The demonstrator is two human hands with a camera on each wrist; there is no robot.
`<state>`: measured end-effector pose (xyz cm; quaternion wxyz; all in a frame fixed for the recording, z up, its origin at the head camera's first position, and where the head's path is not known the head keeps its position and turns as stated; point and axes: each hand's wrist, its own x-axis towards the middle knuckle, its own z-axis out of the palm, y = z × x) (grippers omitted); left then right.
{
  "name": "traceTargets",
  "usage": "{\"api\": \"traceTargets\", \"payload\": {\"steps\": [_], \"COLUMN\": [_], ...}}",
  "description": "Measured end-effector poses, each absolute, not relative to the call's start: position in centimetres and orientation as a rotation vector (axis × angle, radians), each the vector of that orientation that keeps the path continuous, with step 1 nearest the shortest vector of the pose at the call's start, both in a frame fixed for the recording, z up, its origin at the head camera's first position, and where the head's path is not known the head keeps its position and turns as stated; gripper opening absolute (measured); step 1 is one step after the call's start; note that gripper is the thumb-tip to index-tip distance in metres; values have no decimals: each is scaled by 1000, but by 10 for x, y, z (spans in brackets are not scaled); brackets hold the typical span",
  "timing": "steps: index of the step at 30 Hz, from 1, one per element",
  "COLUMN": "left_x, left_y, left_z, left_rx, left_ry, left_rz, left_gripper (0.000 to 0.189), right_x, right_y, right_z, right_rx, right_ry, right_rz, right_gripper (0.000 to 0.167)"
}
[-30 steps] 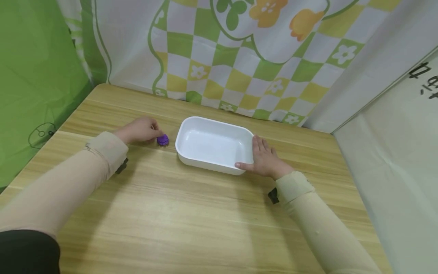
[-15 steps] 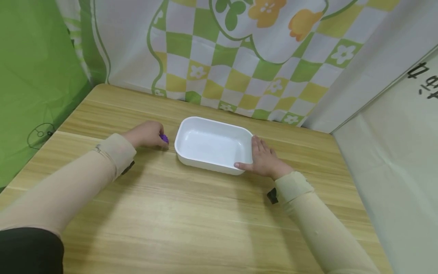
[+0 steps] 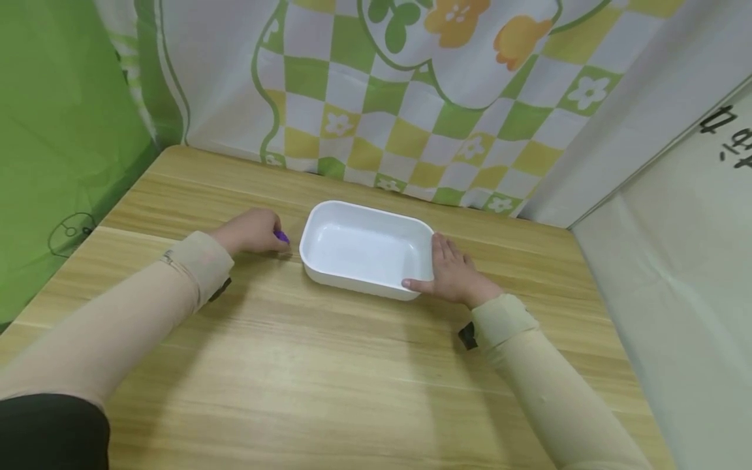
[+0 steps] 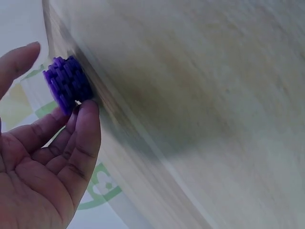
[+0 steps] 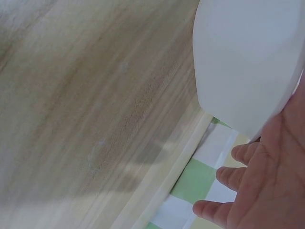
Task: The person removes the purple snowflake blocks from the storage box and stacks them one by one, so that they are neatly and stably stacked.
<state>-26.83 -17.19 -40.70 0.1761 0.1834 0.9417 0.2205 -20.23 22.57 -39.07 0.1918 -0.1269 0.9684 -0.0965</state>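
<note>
A small purple knobby cylinder (image 4: 69, 83) stands at the table's left rear, made of many short interlocked-looking pieces; its exact kind I cannot tell. My left hand (image 3: 252, 230) is around it, fingertips touching its side in the left wrist view, the thumb (image 4: 21, 62) held a little apart. From the head, most of the cylinder hides behind those fingers. My right hand (image 3: 455, 271) rests against the right end of a white rectangular tub (image 3: 358, 282), fingers straight along the outer wall and thumb over the front rim corner. Nothing lies inside the tub.
The wooden table (image 3: 329, 391) carries the tub near its rear edge. Behind hangs a checked floral curtain (image 3: 388, 104). Green cloth (image 3: 59, 130) lines the left, and a pale wall sheet (image 3: 670, 294) the right. A thin dark cable (image 3: 70, 225) is beyond the left edge.
My left hand has moved slightly right and its fingers have come around the purple cylinder, so less of it shows. The right hand and tub have stayed put.
</note>
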Motion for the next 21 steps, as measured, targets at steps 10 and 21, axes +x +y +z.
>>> {"api": "traceTargets", "payload": {"steps": [10, 21], "left_x": [-272, -249], "left_y": [-182, -185], "left_z": [-412, -410], "left_rx": [516, 532], "left_ry": [2735, 2757], "left_rz": [671, 810], "left_gripper": [48, 54], "right_x": [-214, -214], "right_y": [226, 242], "right_z": [-389, -400], "right_rx": [-393, -362], "right_ry": [2725, 2766], "right_rz": [-190, -302], "right_gripper": [122, 119]}}
